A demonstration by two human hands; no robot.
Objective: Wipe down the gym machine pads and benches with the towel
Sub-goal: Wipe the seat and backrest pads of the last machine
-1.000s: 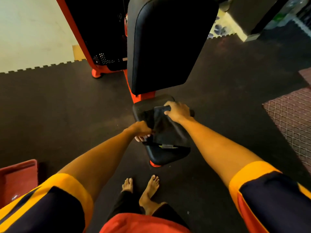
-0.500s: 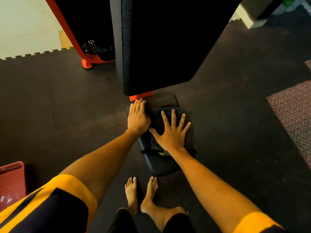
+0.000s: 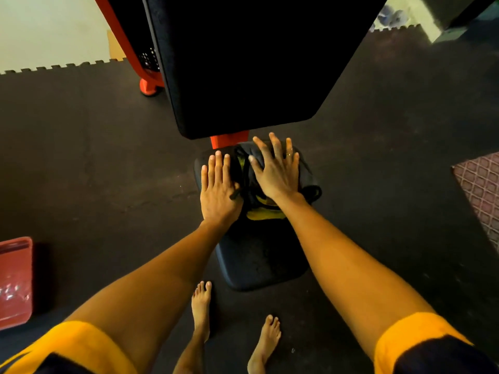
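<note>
Towel (image 3: 307, 182), dark with a yellow patch, lies bunched at the far end of the black seat pad (image 3: 259, 260), below the back pad (image 3: 243, 63). Right hand (image 3: 278, 174) presses flat upon it, fingers spread; left hand (image 3: 218, 190) lies flat just beside it, touching its edge.

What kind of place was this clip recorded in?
Most likely a gym: a padded black seat and back pad on an orange machine frame, standing on dark interlocking floor mats. Both hands press a dark towel onto the seat.
</note>
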